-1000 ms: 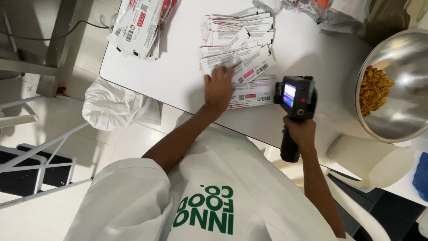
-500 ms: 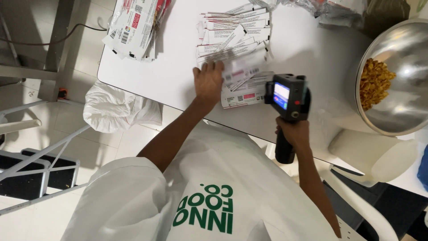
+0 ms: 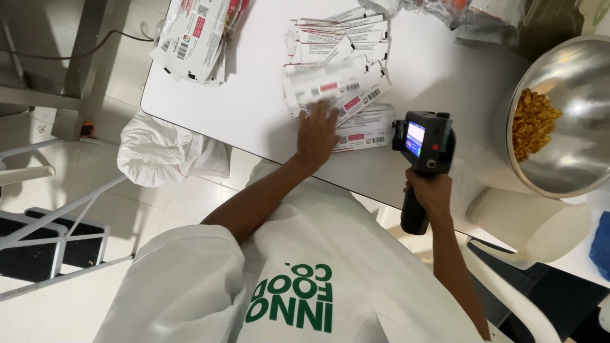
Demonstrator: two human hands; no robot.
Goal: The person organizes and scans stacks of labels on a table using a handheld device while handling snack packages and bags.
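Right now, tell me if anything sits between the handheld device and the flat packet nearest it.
Nothing visible does. The black handheld device, gripped by the right hand, sits just right of the nearest flat packet with only bare white table between. The left hand presses the packets further left.

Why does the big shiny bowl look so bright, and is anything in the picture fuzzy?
Head view: the metal bowl mirrors the room light, so its inside glares pale; the left hand and the packets under it are slightly motion-smeared; the small screen on the handheld device in the right hand glows blue-white; the table is evenly lit, with only a soft shadow beside the hand.
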